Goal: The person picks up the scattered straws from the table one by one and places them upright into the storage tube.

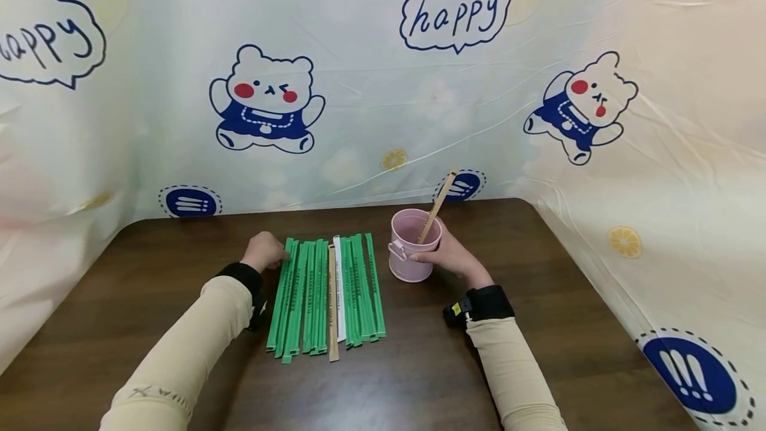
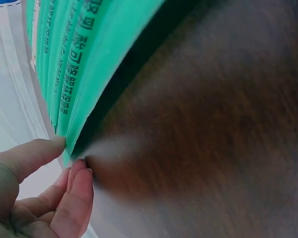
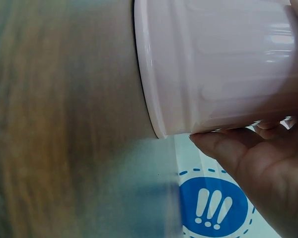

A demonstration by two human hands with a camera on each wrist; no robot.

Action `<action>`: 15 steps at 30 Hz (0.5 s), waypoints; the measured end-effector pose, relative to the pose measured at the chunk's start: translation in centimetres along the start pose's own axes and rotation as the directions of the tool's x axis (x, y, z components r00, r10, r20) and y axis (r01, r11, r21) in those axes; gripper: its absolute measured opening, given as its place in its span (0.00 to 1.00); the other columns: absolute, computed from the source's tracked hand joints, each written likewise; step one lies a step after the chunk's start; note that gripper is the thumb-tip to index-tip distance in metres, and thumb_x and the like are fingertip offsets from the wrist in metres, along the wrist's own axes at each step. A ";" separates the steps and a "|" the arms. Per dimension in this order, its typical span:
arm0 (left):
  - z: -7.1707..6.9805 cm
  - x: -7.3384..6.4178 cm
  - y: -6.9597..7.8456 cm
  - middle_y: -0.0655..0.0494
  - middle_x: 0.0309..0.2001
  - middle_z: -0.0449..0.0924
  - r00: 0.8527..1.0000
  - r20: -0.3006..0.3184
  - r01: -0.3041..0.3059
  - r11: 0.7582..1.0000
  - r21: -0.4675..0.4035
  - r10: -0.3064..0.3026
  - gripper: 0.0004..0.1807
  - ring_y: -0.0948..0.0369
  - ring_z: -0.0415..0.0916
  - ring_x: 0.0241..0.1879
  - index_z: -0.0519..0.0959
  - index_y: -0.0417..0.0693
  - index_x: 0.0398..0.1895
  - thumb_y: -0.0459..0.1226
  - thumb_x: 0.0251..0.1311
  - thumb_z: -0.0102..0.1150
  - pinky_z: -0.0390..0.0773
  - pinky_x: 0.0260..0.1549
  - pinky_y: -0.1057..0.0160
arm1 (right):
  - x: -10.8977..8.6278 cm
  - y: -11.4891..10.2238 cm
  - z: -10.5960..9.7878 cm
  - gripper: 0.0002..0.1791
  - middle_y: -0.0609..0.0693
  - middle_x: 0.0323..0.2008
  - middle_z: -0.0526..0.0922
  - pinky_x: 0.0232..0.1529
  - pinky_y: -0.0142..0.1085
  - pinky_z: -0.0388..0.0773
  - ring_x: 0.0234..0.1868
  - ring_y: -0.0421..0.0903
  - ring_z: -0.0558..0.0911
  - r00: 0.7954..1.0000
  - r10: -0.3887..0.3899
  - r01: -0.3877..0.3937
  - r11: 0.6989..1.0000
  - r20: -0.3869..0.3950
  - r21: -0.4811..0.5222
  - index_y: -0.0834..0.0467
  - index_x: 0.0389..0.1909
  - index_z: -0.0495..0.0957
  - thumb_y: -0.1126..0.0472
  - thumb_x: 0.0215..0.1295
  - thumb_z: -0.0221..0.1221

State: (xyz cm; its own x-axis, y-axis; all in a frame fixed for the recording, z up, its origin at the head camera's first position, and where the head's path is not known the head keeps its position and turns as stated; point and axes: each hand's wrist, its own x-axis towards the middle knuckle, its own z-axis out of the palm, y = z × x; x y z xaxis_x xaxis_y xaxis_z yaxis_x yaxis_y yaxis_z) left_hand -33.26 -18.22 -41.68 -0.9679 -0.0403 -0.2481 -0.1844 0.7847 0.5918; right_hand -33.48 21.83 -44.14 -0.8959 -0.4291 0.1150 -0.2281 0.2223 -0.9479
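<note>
A row of green paper-wrapped straws (image 1: 311,298) lies side by side on the table, with one brown wrapped straw (image 1: 333,311) and one white wrapped straw (image 1: 340,291) among them. At the far end of the leftmost green straw (image 2: 102,82), my left hand (image 1: 265,251) pinches its tip between thumb and fingers. My right hand (image 1: 450,255) grips the side of a small pink bucket (image 1: 407,263), thumb in front and fingers behind it. One brown wrapped straw (image 1: 437,208) leans upright inside the bucket. In the right wrist view, fingers (image 3: 228,146) lie along the bucket's wall.
The dark wooden table (image 1: 413,378) ends at a back edge against a pale printed curtain (image 1: 371,118). More curtain hangs along the left and right sides. The bucket stands to the right of the straw row, with a gap between them.
</note>
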 end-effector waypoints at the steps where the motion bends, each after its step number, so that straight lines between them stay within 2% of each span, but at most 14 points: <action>1: 0.1 -0.1 0.0 0.53 0.16 0.76 1.000 -0.003 0.010 1.000 -0.002 -0.010 0.10 0.60 0.77 0.20 0.82 0.33 0.25 0.30 0.64 0.63 0.80 0.30 0.62 | 0.0 0.0 0.1 0.52 0.62 0.72 0.66 0.77 0.58 0.63 0.73 0.61 0.67 1.000 0.004 -0.004 1.000 0.000 0.002 0.57 0.78 0.50 0.66 0.58 0.72; 4: 0.2 -0.1 -0.3 0.51 0.18 0.77 1.000 -0.013 0.020 1.000 0.002 -0.020 0.10 0.60 0.78 0.20 0.82 0.27 0.33 0.31 0.64 0.62 0.83 0.30 0.61 | 0.0 0.0 0.3 0.52 0.61 0.72 0.66 0.77 0.59 0.64 0.73 0.60 0.67 1.000 0.013 -0.013 1.000 0.002 0.012 0.55 0.77 0.50 0.65 0.58 0.72; 8: 0.5 0.3 -0.4 0.44 0.24 0.80 1.000 -0.031 0.003 1.000 0.002 -0.002 0.14 0.59 0.80 0.21 0.80 0.21 0.43 0.31 0.65 0.61 0.86 0.31 0.58 | 0.2 0.0 0.2 0.52 0.61 0.72 0.66 0.77 0.60 0.63 0.73 0.61 0.67 1.000 0.016 -0.016 1.000 -0.001 0.022 0.55 0.77 0.50 0.66 0.58 0.72; 15: 0.2 0.7 0.0 0.28 0.44 0.81 1.000 -0.019 0.018 1.000 0.006 -0.018 0.17 0.51 0.84 0.29 0.80 0.22 0.47 0.33 0.67 0.60 0.87 0.35 0.56 | 0.4 0.2 -0.3 0.52 0.63 0.72 0.66 0.77 0.59 0.62 0.73 0.62 0.67 1.000 0.004 -0.004 1.000 0.001 0.015 0.57 0.77 0.50 0.69 0.57 0.71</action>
State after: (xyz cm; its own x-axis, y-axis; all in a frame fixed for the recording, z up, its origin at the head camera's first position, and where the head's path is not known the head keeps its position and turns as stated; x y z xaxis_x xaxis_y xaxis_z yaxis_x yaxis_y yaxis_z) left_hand -33.94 -18.15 -42.00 -0.9676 -0.0660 -0.2438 -0.2007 0.7873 0.5830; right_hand -33.93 21.94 -44.17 -0.8965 -0.4288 0.1113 -0.2189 0.2103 -0.9528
